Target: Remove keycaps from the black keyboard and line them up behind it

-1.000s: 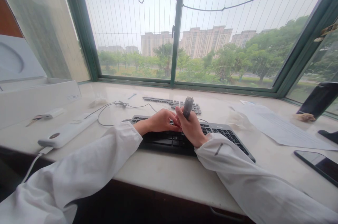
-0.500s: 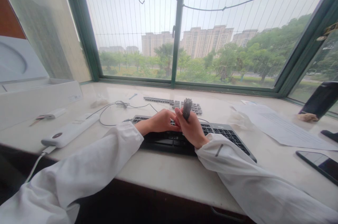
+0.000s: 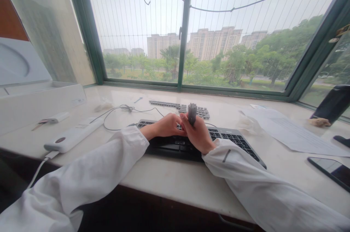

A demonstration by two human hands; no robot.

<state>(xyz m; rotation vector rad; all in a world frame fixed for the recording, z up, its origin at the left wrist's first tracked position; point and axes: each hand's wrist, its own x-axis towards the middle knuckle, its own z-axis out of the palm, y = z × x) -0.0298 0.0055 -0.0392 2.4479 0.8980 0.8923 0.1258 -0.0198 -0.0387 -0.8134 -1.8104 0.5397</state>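
A dark keyboard (image 3: 232, 139) with a silver frame lies on the pale stone sill in front of me. Both my hands rest over its left half. My right hand (image 3: 198, 135) is closed round a small grey pen-like tool (image 3: 191, 112), held upright with its top sticking out above my fingers. My left hand (image 3: 165, 126) sits beside it with the fingers curled down onto the keys, touching my right hand. What its fingertips hold, if anything, is hidden. Both arms wear white sleeves.
Rows of loose dark keycaps (image 3: 182, 107) lie behind the keyboard. A white power bank (image 3: 73, 135) with cable and a thin wire (image 3: 120, 109) lie left, near a white box (image 3: 38, 102). Papers (image 3: 290, 130), a phone (image 3: 332, 168) and a dark object (image 3: 332, 102) sit right.
The grey tool in my right hand has tipped slightly and shifted a little left. Both hands stay over the same spot on the keyboard.
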